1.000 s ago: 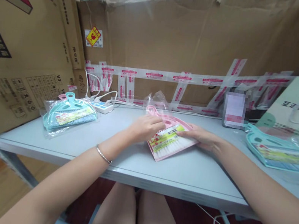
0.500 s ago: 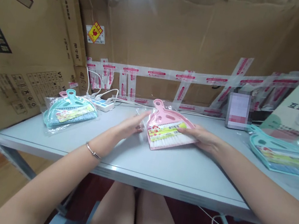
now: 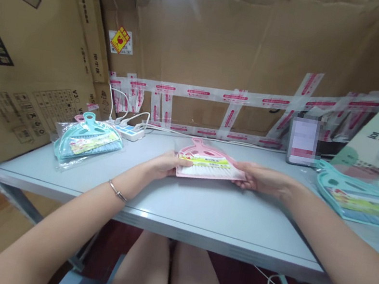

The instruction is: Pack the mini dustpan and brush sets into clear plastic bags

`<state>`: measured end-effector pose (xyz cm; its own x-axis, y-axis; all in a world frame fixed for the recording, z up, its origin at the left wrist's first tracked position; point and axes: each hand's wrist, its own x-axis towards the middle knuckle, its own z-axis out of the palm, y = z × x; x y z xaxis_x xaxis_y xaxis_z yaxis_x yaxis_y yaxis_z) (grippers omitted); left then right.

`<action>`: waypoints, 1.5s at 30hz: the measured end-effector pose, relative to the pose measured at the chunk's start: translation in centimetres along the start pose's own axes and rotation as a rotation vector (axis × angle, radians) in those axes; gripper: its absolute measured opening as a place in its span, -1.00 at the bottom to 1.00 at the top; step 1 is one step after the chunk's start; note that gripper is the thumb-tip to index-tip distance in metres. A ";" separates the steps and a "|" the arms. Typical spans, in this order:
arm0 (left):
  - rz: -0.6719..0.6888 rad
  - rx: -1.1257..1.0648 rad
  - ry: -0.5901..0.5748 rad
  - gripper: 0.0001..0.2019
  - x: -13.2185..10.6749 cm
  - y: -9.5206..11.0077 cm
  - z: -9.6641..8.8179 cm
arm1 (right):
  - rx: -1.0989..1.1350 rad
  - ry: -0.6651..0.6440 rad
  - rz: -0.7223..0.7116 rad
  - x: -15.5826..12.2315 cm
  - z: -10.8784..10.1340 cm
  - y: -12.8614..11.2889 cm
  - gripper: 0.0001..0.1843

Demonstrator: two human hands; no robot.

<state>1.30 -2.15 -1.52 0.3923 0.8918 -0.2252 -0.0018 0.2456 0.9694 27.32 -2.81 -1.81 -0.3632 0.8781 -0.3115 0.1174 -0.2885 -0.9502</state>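
Between my two hands is a pink dustpan and brush set [image 3: 206,151] with white bristles and a yellow printed label, apparently in clear wrap. My left hand [image 3: 168,163] grips its left edge, the thumb on the front. On the right edge, my right hand [image 3: 258,177] is closed, with its thumb on the front and fingers beneath. The set is tilted back, its handle pointing away from me. At left lies a wrapped teal dustpan set [image 3: 89,141], a pink handle showing behind it. A second teal dustpan set [image 3: 359,196] lies at far right, near my right forearm.
A white power strip [image 3: 129,131] with plugged cables sits at the table's back left. A phone [image 3: 303,140] stands upright at the back right, near a printed bag [image 3: 369,139]. Large cardboard boxes [image 3: 207,42] rise behind the grey table [image 3: 219,221].
My left hand has closed on the left edge of the pink dustpan set, where it was open beside it before. The set has tipped further back and its handle has dropped lower.
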 end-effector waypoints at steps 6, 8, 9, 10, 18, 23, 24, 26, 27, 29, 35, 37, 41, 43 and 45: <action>-0.037 0.071 0.099 -0.87 0.1 0.2 -0.5 | 0.076 -0.112 -0.008 -0.7 -0.3 0.0 -0.63; -0.030 0.083 0.114 -0.81 0.0 0.2 -0.4 | 0.069 -0.062 0.014 -0.4 -0.1 0.1 -0.75; -0.022 0.094 0.130 -0.75 -0.1 0.2 -0.4 | 0.054 -0.030 0.022 -0.2 0.0 0.1 -0.78; -0.008 0.114 0.148 -0.67 -0.2 0.3 -0.4 | 0.029 0.011 0.033 0.0 0.0 0.1 -0.80; 0.096 0.377 0.208 0.10 -1.3 0.4 -0.6 | -0.202 0.323 0.013 0.7 0.6 0.3 -0.56; 0.114 0.372 0.255 0.05 -1.1 0.0 -0.7 | -0.196 0.265 -0.026 0.7 0.4 0.4 -0.56; 0.119 0.340 0.271 -0.01 -1.0 0.0 -0.7 | -0.185 0.252 -0.031 0.8 0.4 0.4 -0.59; 0.127 0.274 0.307 -0.19 -0.8 0.0 -0.5 | -0.159 0.234 -0.030 0.8 0.4 0.3 -0.66; 0.128 0.259 0.327 -0.29 -0.7 0.0 -0.4 | -0.142 0.230 -0.021 0.8 0.4 0.3 -0.69; 0.127 0.272 0.352 -0.44 -0.6 0.0 -0.1 | -0.086 0.270 0.001 0.8 0.5 0.4 -0.68; 0.189 0.756 0.353 -0.34 -1.4 0.0 -0.3 | 0.067 0.387 -0.044 1.0 0.8 0.6 -0.28; 0.451 1.055 0.435 -0.33 -1.7 -0.1 0.0 | 0.059 0.377 -0.047 1.0 1.0 0.6 -0.27; 0.848 1.390 0.076 -0.47 -1.8 -0.4 1.8 | 0.055 0.320 -0.039 0.6 1.4 0.3 -0.28; 0.842 1.473 -0.117 -0.58 -1.7 -0.6 2.8 | 0.044 0.261 -0.023 0.3 1.5 0.1 -0.27; 0.775 1.529 -0.155 -0.70 -1.7 -0.6 3.5 | 0.010 0.188 -0.007 -0.2 1.5 -0.1 -0.24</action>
<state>3.83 -5.11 -1.36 0.8014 0.5540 0.2254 0.5546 -0.8294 0.0668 26.03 -3.54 -1.69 -0.1843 0.9359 -0.3001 0.1059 -0.2847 -0.9528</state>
